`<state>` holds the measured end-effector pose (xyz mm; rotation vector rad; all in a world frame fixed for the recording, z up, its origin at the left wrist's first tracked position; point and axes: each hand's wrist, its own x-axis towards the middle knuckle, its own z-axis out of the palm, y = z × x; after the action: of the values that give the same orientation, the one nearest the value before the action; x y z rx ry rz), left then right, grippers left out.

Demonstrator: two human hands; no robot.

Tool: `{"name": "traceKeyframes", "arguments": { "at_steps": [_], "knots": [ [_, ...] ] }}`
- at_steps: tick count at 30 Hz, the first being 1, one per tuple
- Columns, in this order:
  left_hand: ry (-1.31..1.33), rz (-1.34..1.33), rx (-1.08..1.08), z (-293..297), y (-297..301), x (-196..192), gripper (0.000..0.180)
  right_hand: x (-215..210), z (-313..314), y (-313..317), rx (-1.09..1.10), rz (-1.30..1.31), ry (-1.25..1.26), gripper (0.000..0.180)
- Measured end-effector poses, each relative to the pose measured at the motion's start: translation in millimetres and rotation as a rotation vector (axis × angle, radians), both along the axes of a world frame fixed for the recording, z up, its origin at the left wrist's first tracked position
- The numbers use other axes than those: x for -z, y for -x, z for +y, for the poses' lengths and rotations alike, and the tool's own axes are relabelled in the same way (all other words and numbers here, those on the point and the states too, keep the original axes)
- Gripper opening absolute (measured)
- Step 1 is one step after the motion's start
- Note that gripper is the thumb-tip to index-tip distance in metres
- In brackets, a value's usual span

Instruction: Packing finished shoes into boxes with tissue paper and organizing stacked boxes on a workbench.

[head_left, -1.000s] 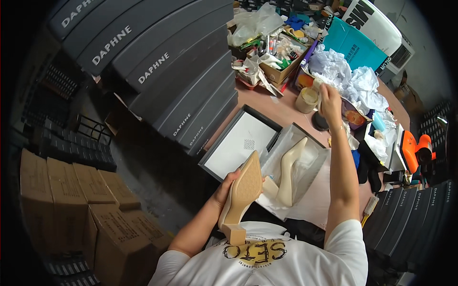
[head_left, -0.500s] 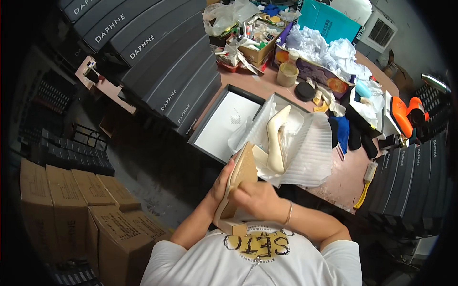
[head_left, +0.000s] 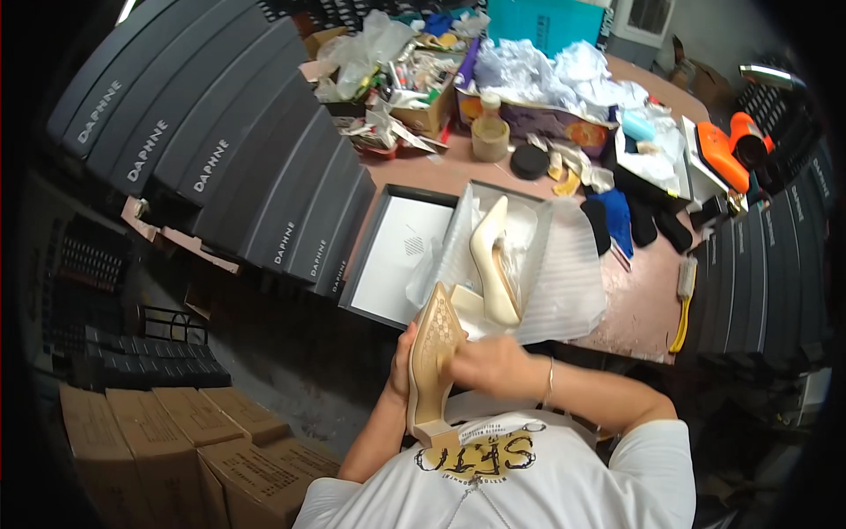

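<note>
My left hand (head_left: 401, 368) is wrapped round the side of a beige heeled shoe (head_left: 432, 339), held in front of my chest. Its patterned sole faces up, toe pointing away and block heel near my shirt. My right hand (head_left: 495, 366) is at the right edge of the sole, fingers curled in and smeared by motion. Whatever the fingers may hold is hidden. Just beyond, a second cream shoe (head_left: 495, 264) lies on its side in an open box lined with white wrapping (head_left: 568, 273). Left of it sits a dark box part (head_left: 397, 256) with a white inside.
Dark shoe boxes (head_left: 256, 159) are stacked at left, more (head_left: 758, 273) at right. Behind stand a jar (head_left: 490, 137), a round black lid (head_left: 530, 162) and a carton of crumpled paper (head_left: 564, 84). A yellow-handled brush (head_left: 684, 300) lies at the table's right edge. Brown cartons (head_left: 150, 450) fill the lower left.
The view has shifted, so the table scene sits farther left. The held shoe is turned so its sole shows more fully. My right hand has moved slightly away from the sole's middle.
</note>
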<state>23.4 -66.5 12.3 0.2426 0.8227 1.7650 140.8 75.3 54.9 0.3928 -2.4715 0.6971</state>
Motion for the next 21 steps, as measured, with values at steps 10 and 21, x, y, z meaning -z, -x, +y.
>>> {"name": "traceKeyframes", "arguments": {
  "at_steps": [10, 21],
  "knots": [
    [0.093, -0.023, 0.038, 11.2, -2.1, 3.5, 0.069, 19.8, 53.3, 55.8, 0.304, -0.114, 0.111, 0.020],
    [0.431, 1.727, -0.244, 91.5, 153.3, -42.8, 0.070, 47.9, 76.8, 25.9, 0.569, -0.754, 0.428, 0.054]
  ]
}}
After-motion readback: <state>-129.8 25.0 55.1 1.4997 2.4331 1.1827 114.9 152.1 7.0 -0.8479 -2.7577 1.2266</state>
